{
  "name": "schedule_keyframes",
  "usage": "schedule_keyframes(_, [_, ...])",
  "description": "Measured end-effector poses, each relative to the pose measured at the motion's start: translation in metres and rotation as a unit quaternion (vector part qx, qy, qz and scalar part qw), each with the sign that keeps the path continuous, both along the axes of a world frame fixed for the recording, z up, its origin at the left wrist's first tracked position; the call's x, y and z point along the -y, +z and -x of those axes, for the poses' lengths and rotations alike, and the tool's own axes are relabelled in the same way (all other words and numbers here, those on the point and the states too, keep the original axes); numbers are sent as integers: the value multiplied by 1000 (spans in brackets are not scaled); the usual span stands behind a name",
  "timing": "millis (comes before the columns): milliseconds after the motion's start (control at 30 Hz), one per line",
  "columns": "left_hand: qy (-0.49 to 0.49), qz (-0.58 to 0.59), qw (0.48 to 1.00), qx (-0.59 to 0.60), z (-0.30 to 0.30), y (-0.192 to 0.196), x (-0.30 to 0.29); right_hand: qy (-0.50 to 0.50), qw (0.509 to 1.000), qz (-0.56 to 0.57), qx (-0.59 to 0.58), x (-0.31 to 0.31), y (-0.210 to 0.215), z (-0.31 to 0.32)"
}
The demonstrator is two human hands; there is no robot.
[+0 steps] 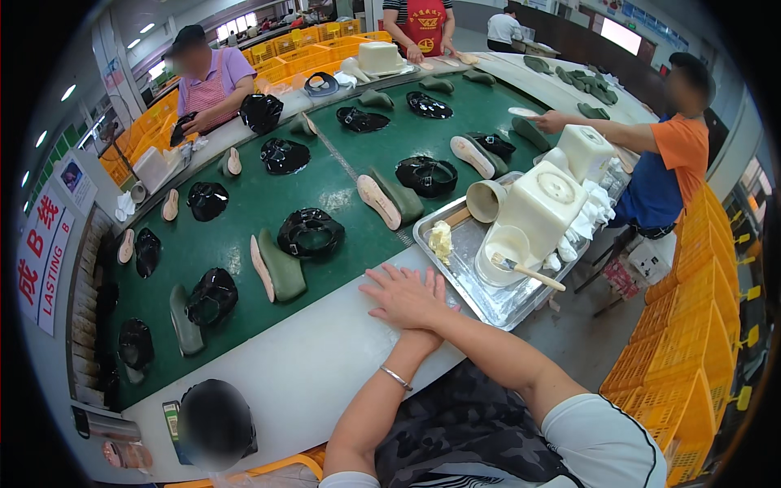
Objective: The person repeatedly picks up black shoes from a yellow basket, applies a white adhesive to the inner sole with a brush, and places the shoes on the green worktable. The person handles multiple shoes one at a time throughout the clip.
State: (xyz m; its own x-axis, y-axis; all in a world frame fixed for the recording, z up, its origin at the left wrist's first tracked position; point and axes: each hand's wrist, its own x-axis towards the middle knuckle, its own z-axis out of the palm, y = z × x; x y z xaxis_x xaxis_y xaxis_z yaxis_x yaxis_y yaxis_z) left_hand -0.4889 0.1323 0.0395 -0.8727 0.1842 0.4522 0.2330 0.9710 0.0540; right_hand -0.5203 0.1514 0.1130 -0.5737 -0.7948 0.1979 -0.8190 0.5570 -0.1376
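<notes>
My two hands rest crossed, one over the other, on the white rim (325,350) of a green conveyor belt (244,203). My right hand (397,299) lies flat on top, fingers spread and pointing left. Under it, my left hand (434,285) shows only its fingertips; a thin bracelet circles that wrist. Neither hand holds anything. Just to the right sits a metal tray (464,272) with a white pot (504,248) and a brush (529,272). On the belt ahead lie a green sole (283,267), a beige insole (260,272) and a black shoe upper (309,232).
Several more black uppers, green soles and beige insoles lie along the belt. A white canister (541,203) and a funnel-like cup (486,199) stand on the tray. A person in an orange shirt (679,146) reaches over the belt at right; two others work at the far side. Yellow crates (691,350) are stacked at right.
</notes>
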Motion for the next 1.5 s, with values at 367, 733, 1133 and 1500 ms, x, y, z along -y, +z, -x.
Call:
schedule_keyframes(367, [-47,-70,992,97,-10,34,0,0,1000,-31,-2,-3,5,-1])
schedule_keyframes(733, [-38,-45,993,104,3,19,-12,4,999,-50,2,-11,8,0])
schedule_keyframes(1133, [-6,-168,985,30,-4,20,-8,140,970,147,131,34,8,-26])
schedule_keyframes(1500, [13,-200,978,-63,-7,19,-6,401,892,113,176,158,29,-190])
